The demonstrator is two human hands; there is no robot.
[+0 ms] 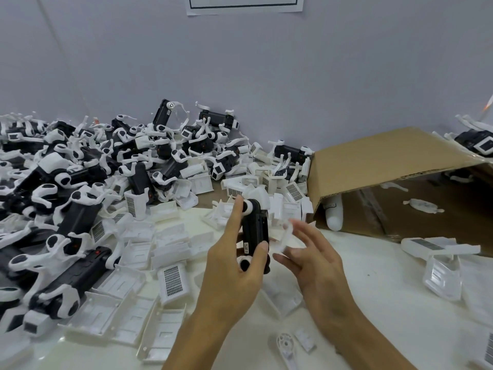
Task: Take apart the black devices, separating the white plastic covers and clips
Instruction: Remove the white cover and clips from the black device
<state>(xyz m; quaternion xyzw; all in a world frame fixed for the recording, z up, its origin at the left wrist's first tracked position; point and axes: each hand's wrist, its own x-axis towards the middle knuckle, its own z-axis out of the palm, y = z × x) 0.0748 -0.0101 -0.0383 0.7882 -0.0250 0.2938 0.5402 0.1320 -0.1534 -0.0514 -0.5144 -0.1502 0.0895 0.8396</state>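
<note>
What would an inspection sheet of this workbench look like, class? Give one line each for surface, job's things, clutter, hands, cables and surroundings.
Surface: white tabletop, bare only near the hands.
Job's things: black device held upright in the left hand; pile of black devices at the left; loose white covers spread in front of it.
Clutter: cardboard box lying open on its side at the right, a few white parts inside.
Hands: left hand grips the device; right hand is beside it, fingers spread, with a blurred white clip at the fingertips.
Cables: nothing seen.
Surroundings: grey wall with a paper sheet at the top.
</note>
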